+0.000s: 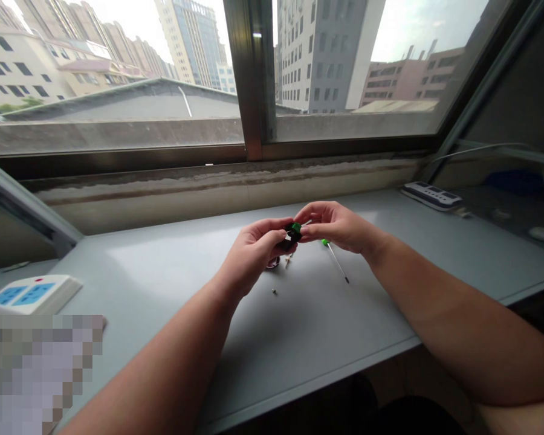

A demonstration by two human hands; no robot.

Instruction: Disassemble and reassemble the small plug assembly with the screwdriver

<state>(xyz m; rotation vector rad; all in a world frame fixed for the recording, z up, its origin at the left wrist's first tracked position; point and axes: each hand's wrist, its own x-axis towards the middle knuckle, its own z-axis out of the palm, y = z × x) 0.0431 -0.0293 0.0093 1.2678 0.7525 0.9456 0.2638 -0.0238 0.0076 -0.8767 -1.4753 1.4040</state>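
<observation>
Above the middle of the desk, my left hand is closed around a small black and green part with an opening in it. My right hand meets it from the other side, thumb and fingers pinched at the green portion. A thin pale or silvery bit shows by the right fingertips, too small to name. Below the hands lie a dark-rimmed round piece, partly hidden by the left hand, and a small brass-coloured piece. A tiny metal piece sits nearer me. Under my right hand rests a screwdriver with a green handle, partly covered.
A white power strip with blue sockets stands at the left, behind a pixelated area. Another power strip lies at the back right near cables. The grey desk ends at a window frame behind and a front edge near me.
</observation>
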